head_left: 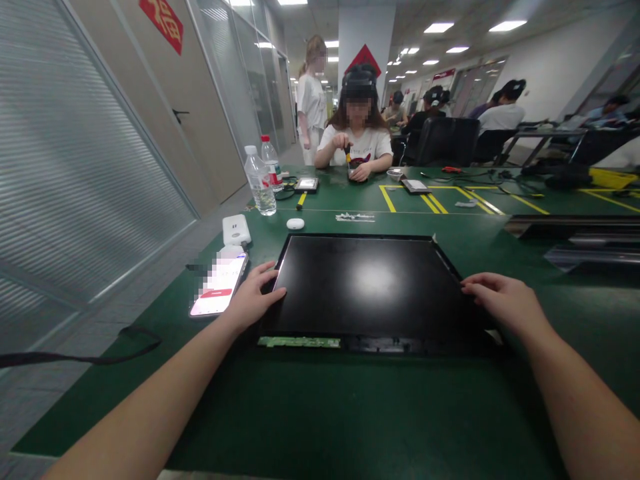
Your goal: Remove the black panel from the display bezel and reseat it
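A black LCD panel (325, 287) lies face up on the green table in front of me, a bright light reflected in its glossy screen. Along its near edge runs a green circuit board strip (300, 343), partly exposed. My left hand (255, 297) grips the panel's left edge, its thumb on the screen border and its fingers along the side. At the opposite edge, my right hand (500, 297) pinches the frame between thumb and fingers. Small light tabs show at the panel's right corners. What lies under the panel is hidden.
Left of the panel are a lit phone (220, 283), a white power bank (236, 230) and a white earbud case (295, 224). Two bottles (261, 183) stand behind them. Dark strips (590, 257) lie at right. Across the green table (350, 413), a person works with a yellow-and-black tool.
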Motion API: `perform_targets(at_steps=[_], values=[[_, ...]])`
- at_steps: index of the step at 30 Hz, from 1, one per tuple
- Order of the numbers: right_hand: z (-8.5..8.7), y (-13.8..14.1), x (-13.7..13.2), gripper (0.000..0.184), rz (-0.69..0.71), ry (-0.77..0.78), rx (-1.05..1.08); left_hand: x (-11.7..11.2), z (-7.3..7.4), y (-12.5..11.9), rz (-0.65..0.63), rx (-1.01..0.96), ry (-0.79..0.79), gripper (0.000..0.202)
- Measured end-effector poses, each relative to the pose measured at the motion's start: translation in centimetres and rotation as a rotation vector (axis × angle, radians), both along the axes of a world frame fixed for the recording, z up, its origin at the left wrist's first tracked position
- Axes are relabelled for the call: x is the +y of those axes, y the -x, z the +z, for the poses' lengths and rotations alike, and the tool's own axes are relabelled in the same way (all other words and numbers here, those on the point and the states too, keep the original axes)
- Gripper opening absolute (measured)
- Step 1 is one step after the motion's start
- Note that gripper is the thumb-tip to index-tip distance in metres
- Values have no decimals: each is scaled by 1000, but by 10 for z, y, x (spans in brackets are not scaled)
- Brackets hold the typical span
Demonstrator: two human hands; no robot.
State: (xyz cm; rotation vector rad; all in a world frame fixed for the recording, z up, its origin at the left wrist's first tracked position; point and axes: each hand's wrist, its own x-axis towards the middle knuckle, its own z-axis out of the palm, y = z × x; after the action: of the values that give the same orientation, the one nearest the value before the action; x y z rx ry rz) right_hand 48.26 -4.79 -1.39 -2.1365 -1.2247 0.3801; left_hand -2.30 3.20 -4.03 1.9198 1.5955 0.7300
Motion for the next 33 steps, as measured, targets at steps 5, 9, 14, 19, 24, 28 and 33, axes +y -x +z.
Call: perform_targets(at_steps=[5, 9, 14, 19, 24, 28, 33], values=[[-1, -2, 0, 28, 11, -14, 1, 0, 2, 1, -16, 28, -25, 65], [-1, 0, -1, 26, 4, 16, -40, -1, 3, 0, -26, 67, -29, 63], [-1, 2, -1, 20, 41, -5, -195, -2, 1, -4, -43, 123, -59, 58], [2, 3, -2, 19, 32, 20, -218, -5, 1, -8, -67, 188, -93, 64], [2, 3, -2, 22, 27, 34, -170, -9, 10, -5, -159, 250, -160, 71], [-1, 2, -2, 22, 14, 27, -179, -13, 22, 2, -369, 278, -147, 69], [0, 3, -2, 20, 14, 7, -196, -17, 35, 9, -486, 254, -62, 63]])
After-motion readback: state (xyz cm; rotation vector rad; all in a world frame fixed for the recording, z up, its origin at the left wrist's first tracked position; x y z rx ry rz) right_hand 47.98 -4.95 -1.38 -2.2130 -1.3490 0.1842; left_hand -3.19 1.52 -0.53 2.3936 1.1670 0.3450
